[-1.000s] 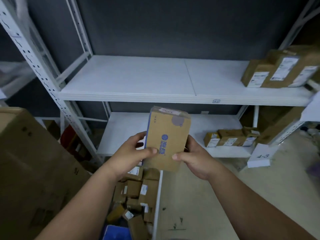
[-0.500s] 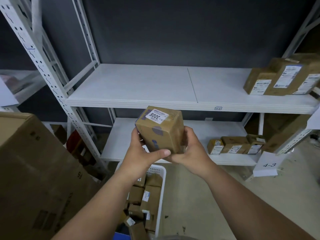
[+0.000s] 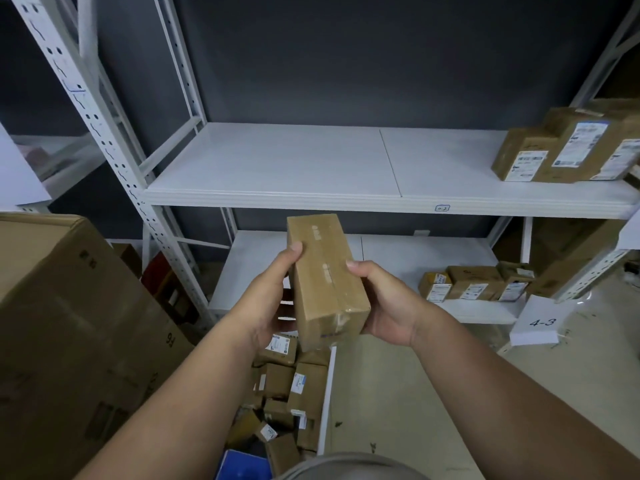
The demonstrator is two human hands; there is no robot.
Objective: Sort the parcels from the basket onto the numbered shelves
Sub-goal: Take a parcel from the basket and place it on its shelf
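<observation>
The left hand (image 3: 266, 299) is gripping the left side of the oblong brown cardboard parcel (image 3: 325, 282), held above the white plastic basket (image 3: 325, 393); the right hand (image 3: 384, 303) is gripping its right side. Risk: no label is showing, so it could be misread and placed on the wrong white metal shelf (image 3: 277, 199).

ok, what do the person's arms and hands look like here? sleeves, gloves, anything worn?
Both forearms are bare all the way to the frame edge: no sleeves in view. The left hand and right hand have no gloves, and no rings, watch or wristband show. A grey garment shows at the bottom edge.
</observation>
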